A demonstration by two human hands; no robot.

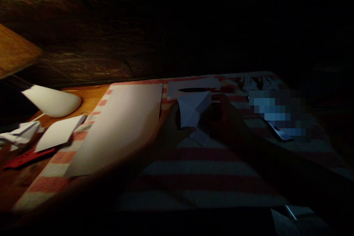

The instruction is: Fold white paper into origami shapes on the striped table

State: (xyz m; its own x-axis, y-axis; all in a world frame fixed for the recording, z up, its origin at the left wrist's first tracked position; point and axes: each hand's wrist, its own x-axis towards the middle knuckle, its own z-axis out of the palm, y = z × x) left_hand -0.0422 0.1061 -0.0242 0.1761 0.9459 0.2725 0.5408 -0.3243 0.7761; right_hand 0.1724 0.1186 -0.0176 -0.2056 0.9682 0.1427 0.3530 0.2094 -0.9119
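A white folded paper [193, 107], creased into a pointed shape, is held up between my hands above a red-and-white striped cloth [193, 179]. My left hand [173, 125] grips its left edge, with the thumb across the lower front. At the right edge, my right hand [219, 112] is closed on the same paper, its fingers bent and mostly in shadow. Just behind the folded paper lie a dark, thin pen-like object [195, 90] and a flat white paper piece [177, 88]. To the left of my left hand rests a large white sheet [121, 118].
On the left stand a white lamp [52, 101], a curved white paper [59, 132], crumpled-looking folded paper [24, 134] and a red flat object [30, 158]. Folded paper shapes [250, 83] sit at the back right. A blurred-out device [276, 131] lies right. The surroundings are very dark.
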